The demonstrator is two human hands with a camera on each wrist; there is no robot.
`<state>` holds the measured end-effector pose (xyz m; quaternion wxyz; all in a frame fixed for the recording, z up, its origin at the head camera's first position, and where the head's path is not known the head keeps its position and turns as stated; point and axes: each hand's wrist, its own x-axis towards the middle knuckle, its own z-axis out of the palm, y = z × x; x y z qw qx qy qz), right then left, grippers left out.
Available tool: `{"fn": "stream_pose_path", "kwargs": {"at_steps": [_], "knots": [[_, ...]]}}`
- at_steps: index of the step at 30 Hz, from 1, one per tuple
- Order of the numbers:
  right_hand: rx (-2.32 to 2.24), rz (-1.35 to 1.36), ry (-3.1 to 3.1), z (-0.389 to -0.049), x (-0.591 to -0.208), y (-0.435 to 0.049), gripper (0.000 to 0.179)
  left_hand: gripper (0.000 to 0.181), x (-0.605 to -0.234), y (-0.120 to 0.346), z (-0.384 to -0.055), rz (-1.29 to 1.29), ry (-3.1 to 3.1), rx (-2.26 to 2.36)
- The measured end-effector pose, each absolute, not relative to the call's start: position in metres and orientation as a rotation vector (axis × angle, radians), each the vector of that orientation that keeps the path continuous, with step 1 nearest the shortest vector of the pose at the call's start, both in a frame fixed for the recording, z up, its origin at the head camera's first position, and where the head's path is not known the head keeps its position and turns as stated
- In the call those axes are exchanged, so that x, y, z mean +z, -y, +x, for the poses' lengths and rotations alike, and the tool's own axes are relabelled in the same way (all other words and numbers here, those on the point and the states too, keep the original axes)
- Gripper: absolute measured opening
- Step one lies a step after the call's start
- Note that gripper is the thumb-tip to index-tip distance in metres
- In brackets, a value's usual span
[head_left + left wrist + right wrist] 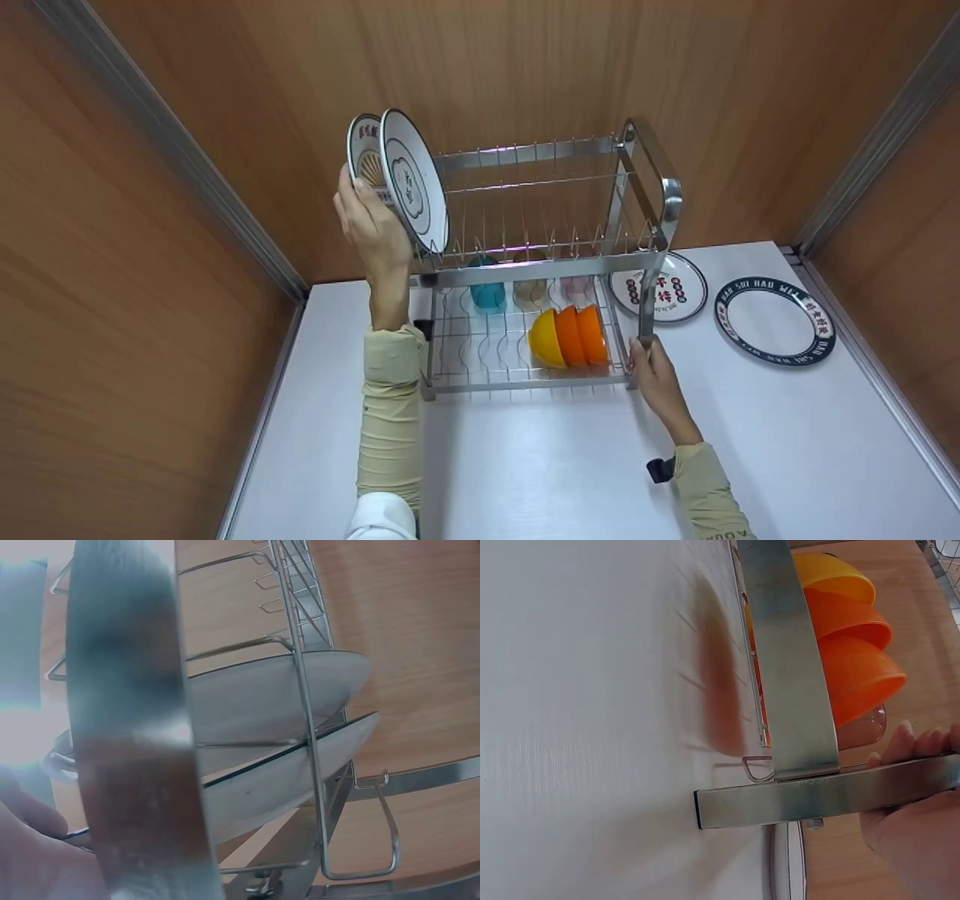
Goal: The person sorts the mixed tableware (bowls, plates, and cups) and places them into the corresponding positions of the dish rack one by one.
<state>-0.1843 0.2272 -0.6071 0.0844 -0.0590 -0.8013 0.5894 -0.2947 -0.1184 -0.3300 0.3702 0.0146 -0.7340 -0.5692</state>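
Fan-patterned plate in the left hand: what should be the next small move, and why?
Probably settle the fan-patterned plate fully into the dish rack before loosening the left hand: that hand grips its edge, a second plate stands close beside it, and the right hand holds the rack's right post.

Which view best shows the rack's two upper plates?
The head view: both plates show printed faces. Left wrist catches them at a slant, partly behind a rack bar; right wrist shows neither.

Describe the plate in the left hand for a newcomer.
Find the metal dish rack. At its upper left end, the left hand grips the fan plate, leftmost of two. Its tan rays set it apart from the medallion plate.
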Motion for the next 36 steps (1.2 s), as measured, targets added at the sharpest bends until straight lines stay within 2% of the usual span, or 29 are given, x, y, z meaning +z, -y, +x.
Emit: {"fn": "stream_pose_path", "kwargs": {"at_steps": [7,14,22,27,30,36], "knots": [[1.849,-0.176,2.373,-0.185,-0.605,-0.232,0.047,0.044,-0.330,0.121,-0.295,0.064,1.888,-1.409],[1.874,-0.157,2.379,-0.180,-0.600,-0.239,0.046,0.044,-0.330,0.122,-0.292,0.087,1.877,-1.438],[1.832,-0.213,2.455,-0.172,-0.601,-0.256,0.055,0.042,-0.332,0.121,-0.289,0.074,1.842,-1.463],[1.790,-0.231,2.442,-0.164,-0.608,-0.277,0.052,0.040,-0.333,0.121,-0.289,0.078,1.807,-1.472],[1.715,-0.294,2.441,-0.158,-0.611,-0.295,0.054,0.039,-0.335,0.120,-0.288,0.065,1.769,-1.482],[1.560,-0.589,2.446,-0.148,-0.613,-0.342,0.064,0.037,-0.339,0.120,-0.284,0.054,1.737,-1.484]]}}
